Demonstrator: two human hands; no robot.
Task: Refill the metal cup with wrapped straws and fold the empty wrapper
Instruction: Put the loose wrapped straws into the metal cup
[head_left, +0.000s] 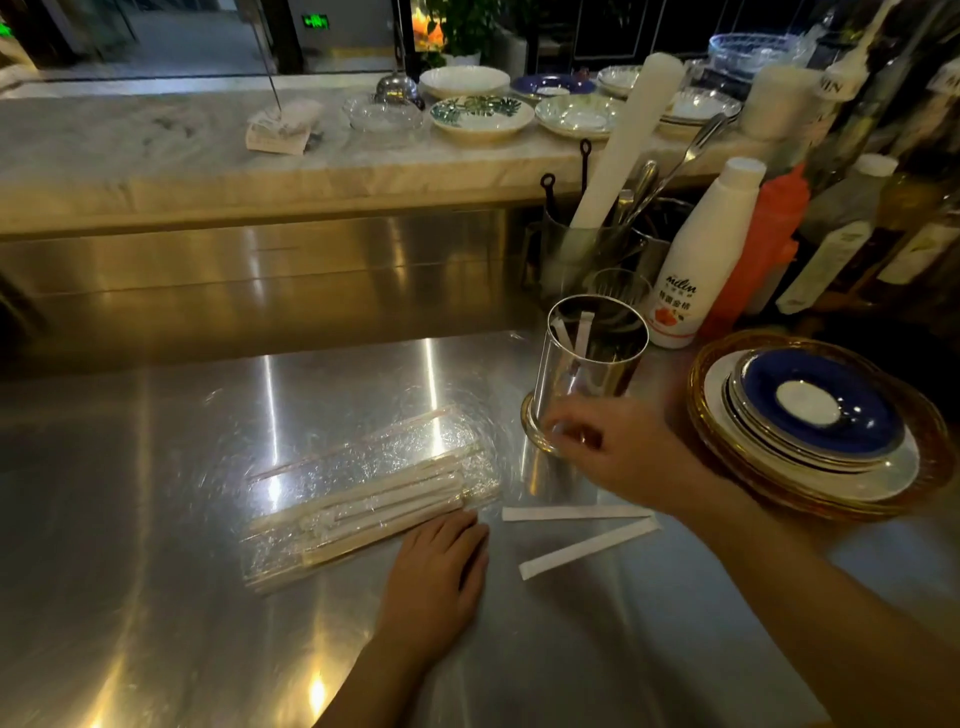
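Fingers of the right hand (618, 452) grasp the base of the metal cup (589, 364) at centre right of the frame; the left hand (436, 582) lies flat, released, beside the clear wrapper (363, 493) of wrapped straws at centre.

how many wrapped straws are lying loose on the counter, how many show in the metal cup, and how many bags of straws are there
Loose wrapped straws on the steel counter: 2, upper straw and lower straw
Wrapped straws visible in the metal cup: 2
Clear bag of straws: 1
Total: 5 things, counting the bag as one
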